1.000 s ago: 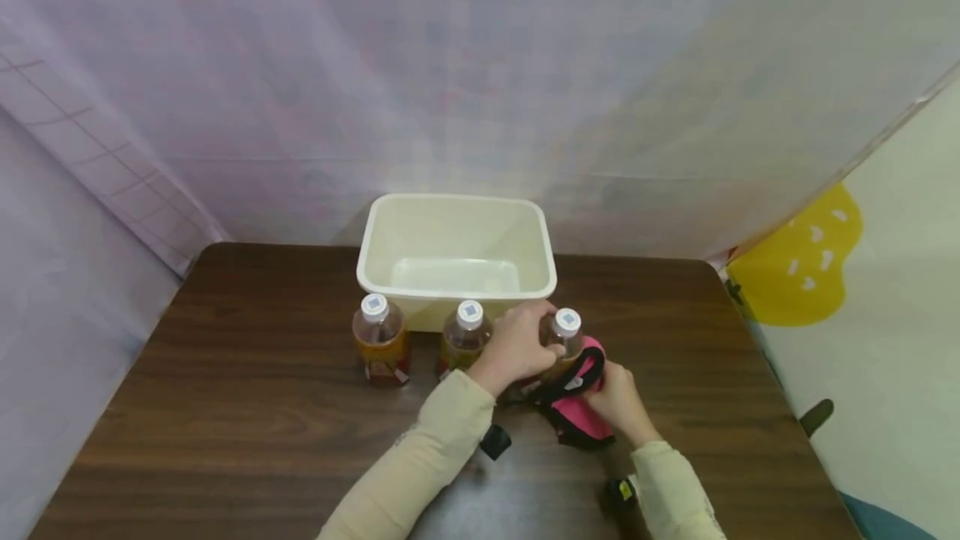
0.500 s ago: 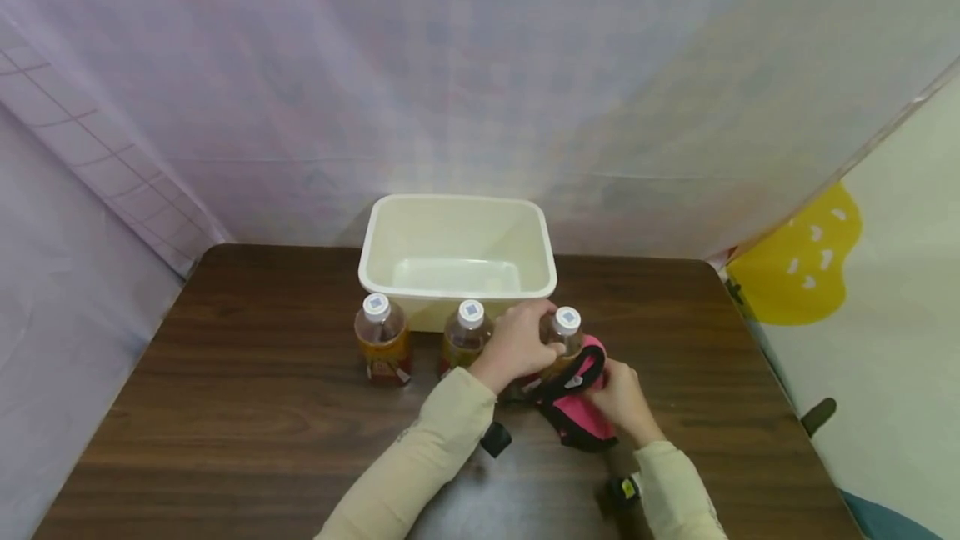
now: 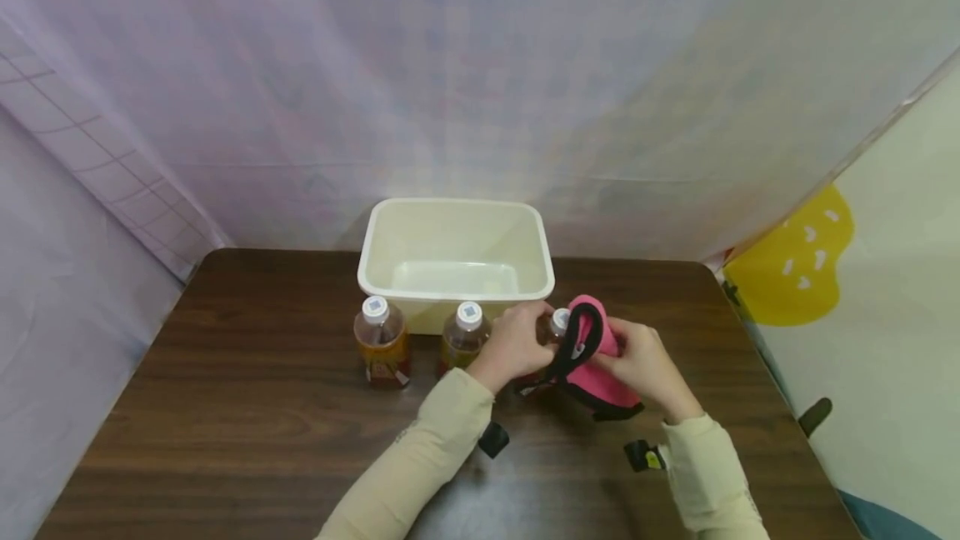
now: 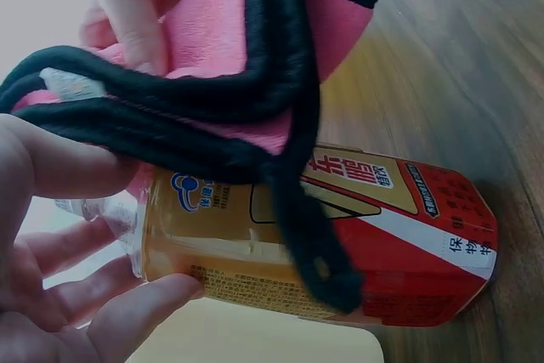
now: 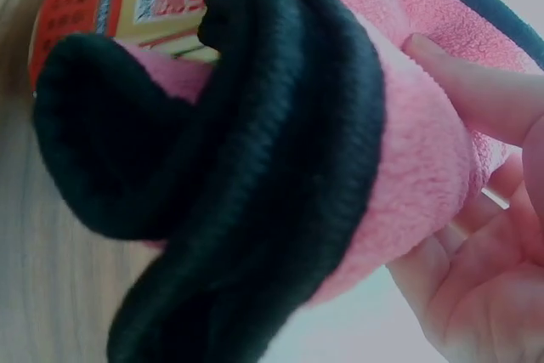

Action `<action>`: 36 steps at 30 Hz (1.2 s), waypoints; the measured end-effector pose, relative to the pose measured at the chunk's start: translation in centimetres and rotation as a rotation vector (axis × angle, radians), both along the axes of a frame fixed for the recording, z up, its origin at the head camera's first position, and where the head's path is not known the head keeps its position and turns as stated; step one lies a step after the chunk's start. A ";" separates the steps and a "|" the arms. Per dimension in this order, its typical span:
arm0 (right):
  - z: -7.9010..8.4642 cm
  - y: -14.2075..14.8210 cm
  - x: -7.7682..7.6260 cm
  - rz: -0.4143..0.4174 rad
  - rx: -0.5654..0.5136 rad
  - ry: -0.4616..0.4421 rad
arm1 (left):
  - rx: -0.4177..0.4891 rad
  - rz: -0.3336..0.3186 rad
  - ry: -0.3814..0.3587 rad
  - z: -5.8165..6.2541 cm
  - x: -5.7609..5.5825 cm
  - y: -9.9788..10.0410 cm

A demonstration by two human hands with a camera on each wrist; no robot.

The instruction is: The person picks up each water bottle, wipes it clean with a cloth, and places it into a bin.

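Observation:
Around the upper part of a drink bottle point(image 4: 408, 248) curl the fingers of my left hand point(image 3: 514, 345); its gold and red label shows in the left wrist view. The bottle stands upright on the table, its white cap partly covered in the head view. My right hand point(image 3: 645, 363) pinches a pink cloth point(image 3: 606, 387) with black edging, folded over between thumb and fingers. The cloth lies against the bottle's right side, and a black-edged strip of it point(image 4: 319, 269) hangs across the label.
Two more bottles, one at the left point(image 3: 382, 348) and one in the middle point(image 3: 463, 338), stand in a row with white caps. Behind them is a cream plastic bin point(image 3: 365, 261). The brown wooden table point(image 3: 225, 407) ends at a draped cloth wall point(image 3: 465, 90).
My right hand has moved up and to the right, lifting the cloth higher along the bottle so that it now overlaps part of the cap. My left hand keeps its grip in place.

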State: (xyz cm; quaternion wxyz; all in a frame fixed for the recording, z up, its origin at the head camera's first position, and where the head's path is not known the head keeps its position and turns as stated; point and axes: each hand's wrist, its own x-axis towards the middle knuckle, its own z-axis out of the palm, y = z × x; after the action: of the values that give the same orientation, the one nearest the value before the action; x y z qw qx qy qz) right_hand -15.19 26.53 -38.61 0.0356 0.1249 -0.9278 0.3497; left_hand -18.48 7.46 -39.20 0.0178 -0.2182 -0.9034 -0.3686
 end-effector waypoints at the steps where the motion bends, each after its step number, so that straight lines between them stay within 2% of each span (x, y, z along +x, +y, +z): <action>1: 0.0 -0.1 0.0 -0.008 -0.006 -0.001 | 0.003 0.000 0.002 0.0 0.0 0.0; 5: -0.3 -0.4 0.2 -0.053 -0.027 0.008 | 0.006 -0.002 0.004 -0.1 -0.1 0.0; 10: -1.7 -0.4 0.3 -0.110 -0.016 0.059 | -0.010 -0.001 0.005 0.0 -0.1 0.1; 18: -6.3 -0.3 0.2 -0.157 0.017 0.089 | -0.064 0.007 0.004 0.2 -0.1 0.0; 25: -9.7 -0.2 -0.1 -0.190 0.041 0.041 | -0.071 0.002 -0.007 0.1 -0.1 0.0; 30: -10.1 -0.3 0.0 -0.190 0.021 0.032 | -0.073 0.004 -0.018 0.1 -0.2 -0.1; 36: -9.0 0.1 0.4 -0.179 -0.037 0.014 | -0.082 -0.003 -0.026 0.1 -0.3 0.0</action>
State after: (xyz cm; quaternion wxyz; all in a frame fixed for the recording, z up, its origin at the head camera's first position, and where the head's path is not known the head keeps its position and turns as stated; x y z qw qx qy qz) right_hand -14.80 26.63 -47.59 0.0754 0.0430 -0.9284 0.3613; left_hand -18.73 7.49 -39.12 -0.0034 -0.2153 -0.9176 -0.3342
